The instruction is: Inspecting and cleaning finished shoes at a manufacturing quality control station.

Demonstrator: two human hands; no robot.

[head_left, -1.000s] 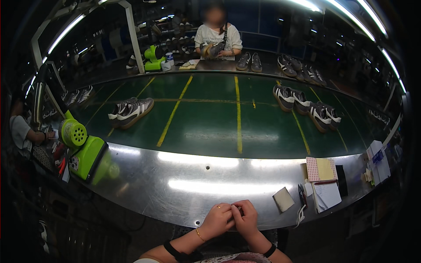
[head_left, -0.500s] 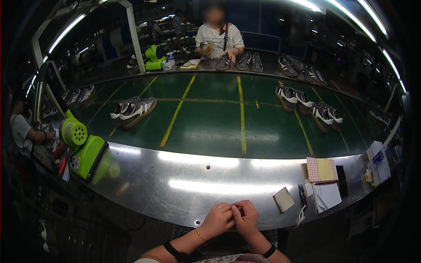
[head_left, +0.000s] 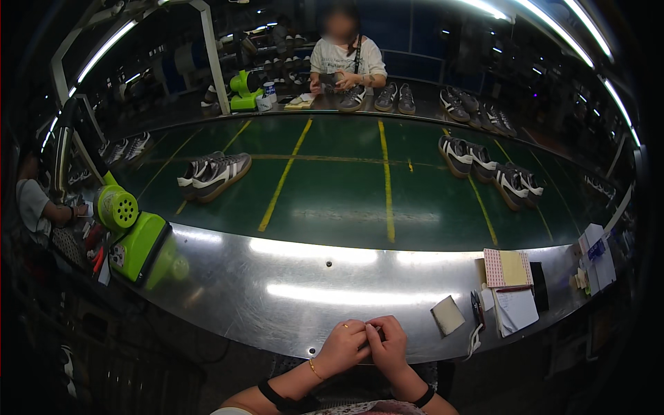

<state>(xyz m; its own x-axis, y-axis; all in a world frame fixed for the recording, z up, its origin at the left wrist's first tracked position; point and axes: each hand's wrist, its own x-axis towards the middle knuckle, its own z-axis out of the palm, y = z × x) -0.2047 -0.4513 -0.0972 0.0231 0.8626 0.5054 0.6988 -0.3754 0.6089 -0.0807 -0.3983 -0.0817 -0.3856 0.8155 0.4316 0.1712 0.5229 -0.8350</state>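
Observation:
My left hand (head_left: 344, 346) and my right hand (head_left: 389, 341) meet at the near edge of the metal worktable (head_left: 228, 297). Both have curled fingers, and their fingertips touch. Anything pinched between them is hidden from sight. To the right of my hands lies a pale, roughly square pad (head_left: 448, 315), which neither hand touches. Beyond the table runs a green conveyor belt (head_left: 332, 187) with yellow lines. One pair of grey shoes with white stripes (head_left: 216, 176) rides on its left part, and more such shoes (head_left: 484, 166) are on its right.
A bright green machine (head_left: 135, 235) stands on the table's left end. Snips (head_left: 477, 308), a notebook (head_left: 515, 309) and a box (head_left: 596, 257) are at the right. Across the belt a person (head_left: 346, 66) handles a grey shoe, with other shoes (head_left: 395, 97) beside them.
The shoes and yellow lines on the belt have shifted slightly right. Across the belt, the person's hands have come together around a shoe. My own hands have not moved.

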